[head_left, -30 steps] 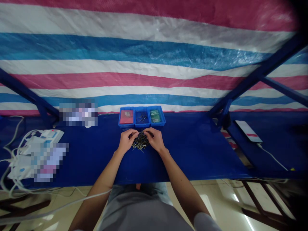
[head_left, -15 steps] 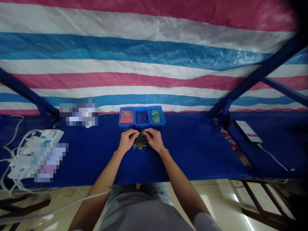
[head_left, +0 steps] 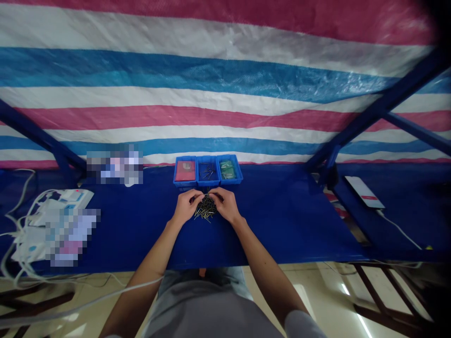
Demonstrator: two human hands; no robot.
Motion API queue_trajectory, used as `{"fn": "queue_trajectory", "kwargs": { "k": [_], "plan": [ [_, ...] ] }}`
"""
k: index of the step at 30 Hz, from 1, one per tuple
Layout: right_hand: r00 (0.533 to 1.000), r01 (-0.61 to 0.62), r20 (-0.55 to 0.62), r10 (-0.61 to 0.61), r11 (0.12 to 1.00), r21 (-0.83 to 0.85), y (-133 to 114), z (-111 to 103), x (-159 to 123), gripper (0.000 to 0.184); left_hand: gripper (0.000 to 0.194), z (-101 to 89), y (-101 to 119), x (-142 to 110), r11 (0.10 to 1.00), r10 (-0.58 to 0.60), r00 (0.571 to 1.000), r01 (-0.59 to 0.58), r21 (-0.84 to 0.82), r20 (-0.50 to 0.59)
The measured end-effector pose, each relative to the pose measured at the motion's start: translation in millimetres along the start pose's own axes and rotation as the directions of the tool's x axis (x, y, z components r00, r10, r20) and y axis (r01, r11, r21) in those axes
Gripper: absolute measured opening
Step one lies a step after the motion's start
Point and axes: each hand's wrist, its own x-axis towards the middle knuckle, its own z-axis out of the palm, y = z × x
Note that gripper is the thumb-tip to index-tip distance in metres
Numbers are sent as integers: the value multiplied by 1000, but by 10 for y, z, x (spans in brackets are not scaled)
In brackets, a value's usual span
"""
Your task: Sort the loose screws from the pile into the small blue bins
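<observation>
Far to the left of the grip, a white power strip (head_left: 66,199) is lying on the blue tabletop (head_left: 282,225), with white cables (head_left: 21,225) trailing over the edge, well out of the way of the work. Blurred patches are hiding whatever is lying near it.

Moving right, the left hand (head_left: 183,206) is reaching in from the near edge, its thumb and fingertips closing to a narrow pinch. The right hand (head_left: 225,204) is mirroring it, and the two grips are meeting on what looks like a single thin metal pin (head_left: 211,194), though it is too fine to be sure. A heap of pins (head_left: 205,210) is lying directly under the grip, between the wrists, where both hands can reach it.

Just beyond the grip, three blue bins (head_left: 207,184) are sitting side by side, close enough to reach easily. The left bin is holding a red packet (head_left: 185,171), the middle one loose dark pins (head_left: 207,172), and the right one green packets (head_left: 227,169).

Well to the right of the grip, a phone (head_left: 364,192) is lying face up with its screen lit, its white cord (head_left: 398,230) running off towards the near edge, apart from the pins.
</observation>
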Motion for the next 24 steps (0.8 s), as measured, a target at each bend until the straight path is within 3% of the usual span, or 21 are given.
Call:
{"fn": "queue_trajectory", "kwargs": {
  "k": [24],
  "plan": [
    [999, 27, 35, -27, 999, -21, 29, 65, -12, 17, 25, -7, 32, 0, 999, 22, 998, -25, 42, 62]
  ]
}}
